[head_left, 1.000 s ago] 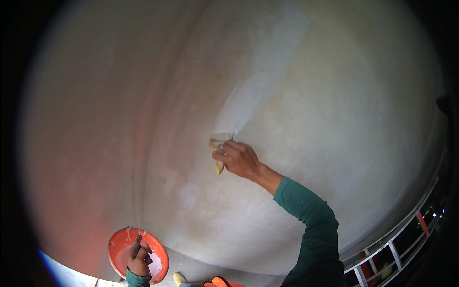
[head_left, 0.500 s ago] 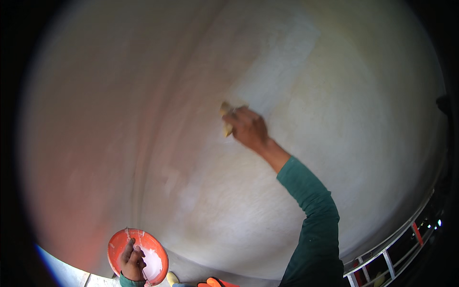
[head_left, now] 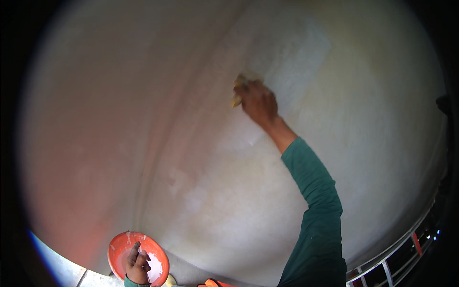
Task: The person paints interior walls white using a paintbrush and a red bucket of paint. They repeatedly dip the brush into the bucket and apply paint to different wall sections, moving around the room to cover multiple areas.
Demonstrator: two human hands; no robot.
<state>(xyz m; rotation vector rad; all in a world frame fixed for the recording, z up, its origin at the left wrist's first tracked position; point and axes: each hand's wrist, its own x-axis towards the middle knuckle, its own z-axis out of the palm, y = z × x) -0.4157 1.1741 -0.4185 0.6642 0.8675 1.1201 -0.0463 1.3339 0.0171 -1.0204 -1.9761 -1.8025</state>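
Note:
My right hand [head_left: 258,101] is closed round a flat paintbrush [head_left: 236,101] with a yellowish handle. Its pale end is blurred and meets a large curved surface [head_left: 229,191], where a lighter, wet-looking band runs up to the right. Low on the left hangs an orange bucket [head_left: 114,256] with white paint [head_left: 154,269] inside and pale drips along its rim. My left hand [head_left: 137,265] is over the bucket's opening, fingers curled, apparently gripping its thin handle, which is hardly visible.
The curved surface fills most of the view, with a reddish tint and a dark crease on its left. A metal railing [head_left: 387,272] runs along the lower right. Orange footwear or cloth [head_left: 210,283] shows at the bottom, beside pale floor [head_left: 95,280] at the lower left.
My right hand and the brush have moved up and slightly right along the surface. The bucket and my left hand have barely shifted.

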